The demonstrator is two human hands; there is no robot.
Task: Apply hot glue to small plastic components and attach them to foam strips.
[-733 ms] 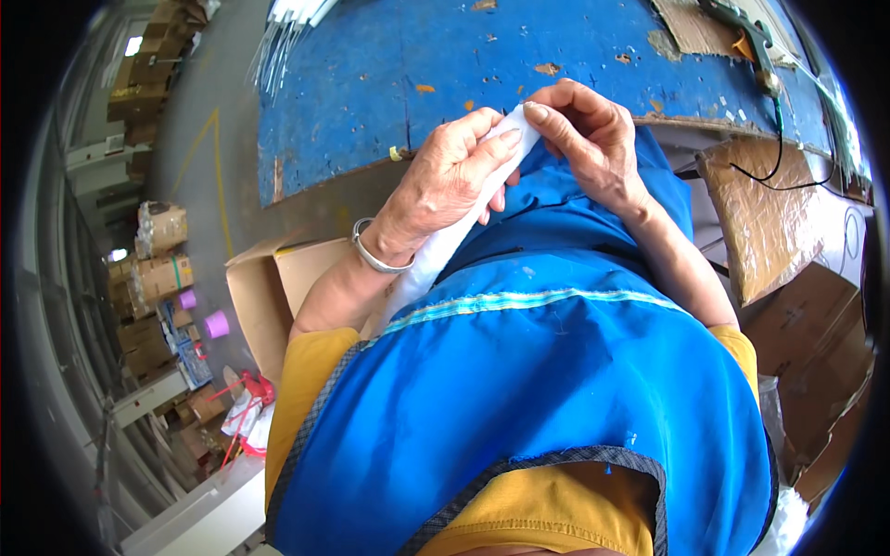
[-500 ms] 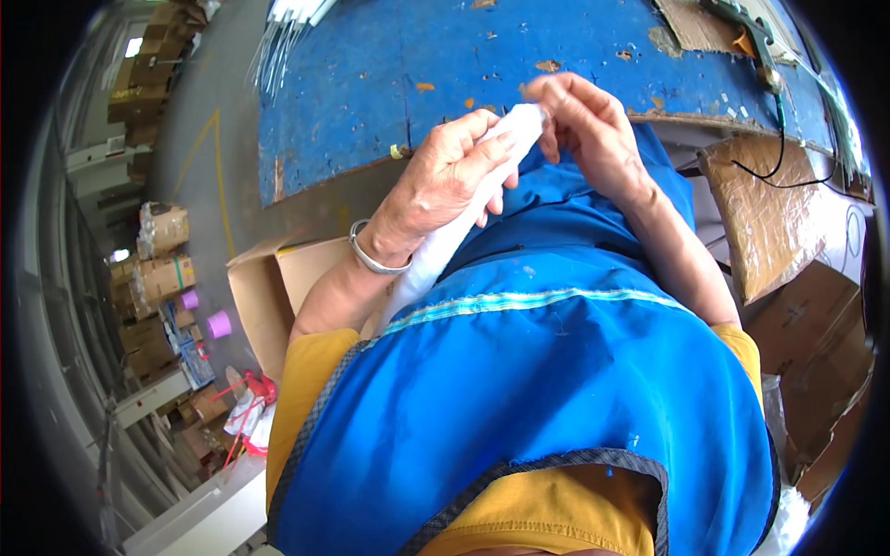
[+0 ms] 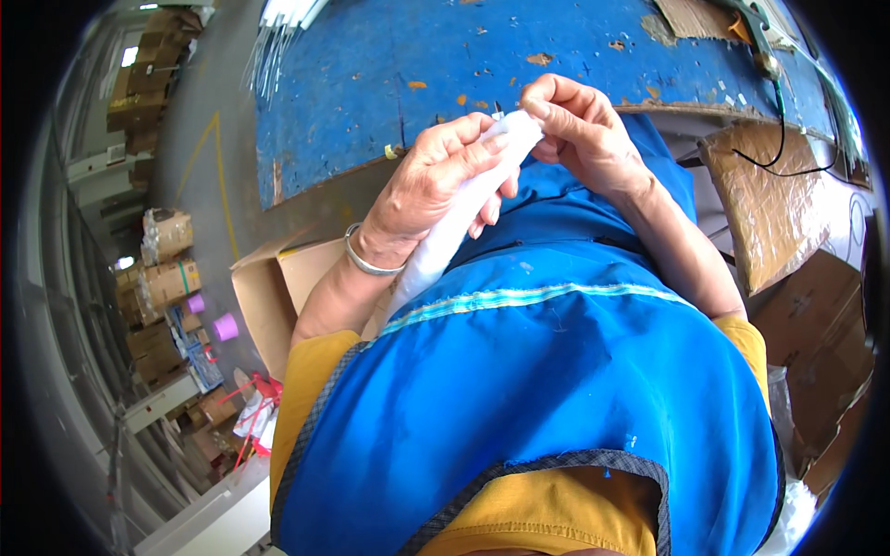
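Right hand [image 3: 584,134] now higher at the white tube's [image 3: 454,222] tip, both hands' fingers clenched around it, left hand [image 3: 431,185] included.

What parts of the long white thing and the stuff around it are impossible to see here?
- Head view: the top end of the white tube is covered by the left hand and right hand.
- Its lower end disappears behind the blue apron.
- Inside the open cardboard box, hidden by the left forearm.
- The thin white rods on the blue table: cut off by the top rim, too small.
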